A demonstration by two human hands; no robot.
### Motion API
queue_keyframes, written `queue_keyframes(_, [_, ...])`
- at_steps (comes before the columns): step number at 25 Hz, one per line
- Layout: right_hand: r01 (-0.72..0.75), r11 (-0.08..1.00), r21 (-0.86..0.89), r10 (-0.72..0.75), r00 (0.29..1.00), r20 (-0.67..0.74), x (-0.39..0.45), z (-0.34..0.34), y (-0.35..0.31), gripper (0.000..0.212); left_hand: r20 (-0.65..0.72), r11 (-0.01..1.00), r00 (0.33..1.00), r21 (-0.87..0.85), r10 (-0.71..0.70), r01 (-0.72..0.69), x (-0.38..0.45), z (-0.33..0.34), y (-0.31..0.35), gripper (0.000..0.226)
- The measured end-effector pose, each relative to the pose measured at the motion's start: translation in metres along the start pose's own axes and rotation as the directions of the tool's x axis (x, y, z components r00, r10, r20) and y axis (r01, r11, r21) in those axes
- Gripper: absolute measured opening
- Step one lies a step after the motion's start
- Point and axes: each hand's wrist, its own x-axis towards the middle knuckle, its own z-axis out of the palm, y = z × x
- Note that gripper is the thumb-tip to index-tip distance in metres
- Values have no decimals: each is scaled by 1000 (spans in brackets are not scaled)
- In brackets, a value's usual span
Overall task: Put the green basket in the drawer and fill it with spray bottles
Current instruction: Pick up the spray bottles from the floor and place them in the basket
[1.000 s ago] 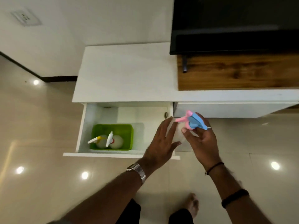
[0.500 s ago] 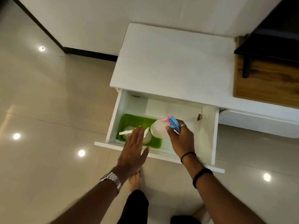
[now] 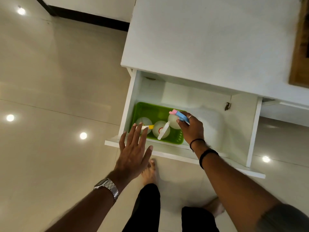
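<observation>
The green basket (image 3: 151, 110) sits in the left part of the open white drawer (image 3: 240, 131). Two spray bottles stand inside it: one with a yellow nozzle (image 3: 145, 122) at the left and one with a white trigger (image 3: 160, 130) in the middle. My right hand (image 3: 191, 128) grips the blue and pink trigger head of a third spray bottle (image 3: 173, 120), whose white body is down in the basket's right end. My left hand (image 3: 133, 153) hovers flat with fingers spread over the drawer's front left corner, its fingertips overlapping the yellow-nozzle bottle.
The white cabinet top (image 3: 200, 39) lies above the drawer, with a wooden panel (image 3: 300, 52) at its right edge. The drawer's right half holds nothing. Glossy beige floor tiles (image 3: 58, 81) stretch to the left. My bare feet (image 3: 149, 171) stand just below the drawer front.
My right hand carried the blue and pink bottle leftward and lowered it into the basket's right end. My left hand let go of the bottle and moved to the drawer's front left.
</observation>
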Motion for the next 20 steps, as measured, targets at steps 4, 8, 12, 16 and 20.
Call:
queue_keyframes(4, [-86, 996, -22, 86, 996, 7, 7, 20, 14, 37, 9, 999, 1000, 36, -2, 2, 7, 9, -19, 66])
queue_keyframes(8, [-96, 991, -92, 104, 991, 87, 13, 25, 17, 54, 52, 997, 998, 73, 35, -39, 11, 19, -26, 69])
queue_keyframes(12, [-136, 991, -17, 136, 991, -9, -23, -3, -1, 82, 25, 998, 998, 28, -61, 61, 3, 7, -18, 75])
queue_keyframes(16, [-268, 950, 161, 309, 879, -363, -119, -42, -6, 90, 101, 505, 679, -591, -727, 629, -13, -19, 24, 92])
queue_keyframes(20, [-700, 491, 519, 864, 467, -188, -175, -54, 15, 83, 744, -634, 264, -664, -614, 397, 0, -51, 53, 76])
